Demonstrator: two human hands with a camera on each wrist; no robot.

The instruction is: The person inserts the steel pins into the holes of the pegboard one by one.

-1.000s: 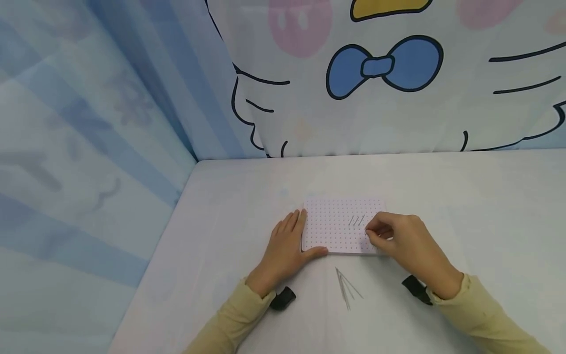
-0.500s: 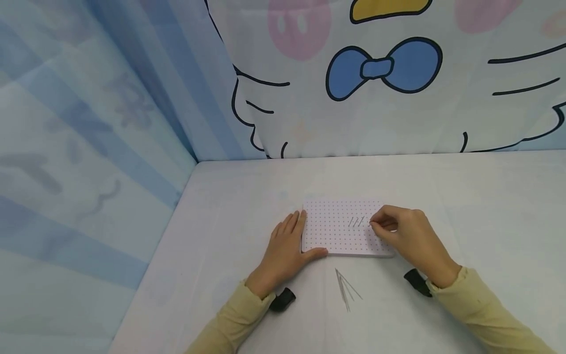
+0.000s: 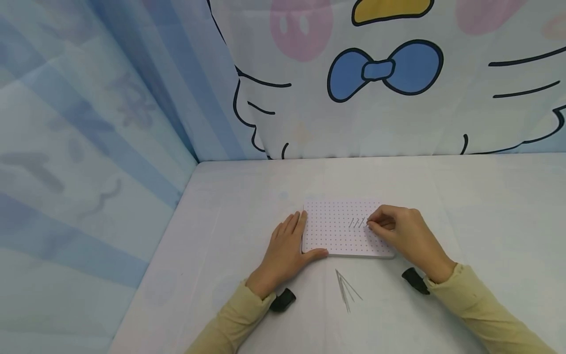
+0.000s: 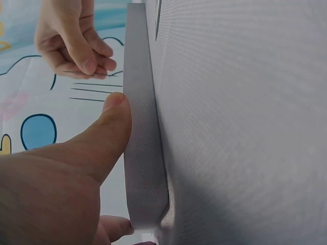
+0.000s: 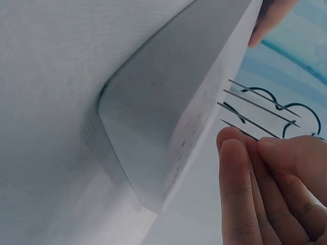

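Observation:
A white board (image 3: 327, 236) dotted with rows of small holes lies flat on the table. My left hand (image 3: 283, 248) rests at its left end, straight fingers along the side and thumb (image 4: 116, 117) against the near edge. Three thin metal pins (image 3: 357, 222) stand in a row in the board. Just right of them, my right hand (image 3: 400, 236) pinches another metal pin (image 5: 236, 128) between thumb and fingertips. In the right wrist view this pin's pointed end is close to the board's face, beside the standing ones; the fingers hide its other end.
Several loose metal pins (image 3: 342, 290) lie fanned out on the white tabletop (image 3: 247, 196) in front of the board. A printed curtain (image 3: 384, 123) hangs behind the table, and another blue-and-white cloth (image 3: 88, 196) hangs along the left side.
The right hand, with the pin, has moved farther back over the board and then slightly left, close to the row of standing pins. The left hand stays in place.

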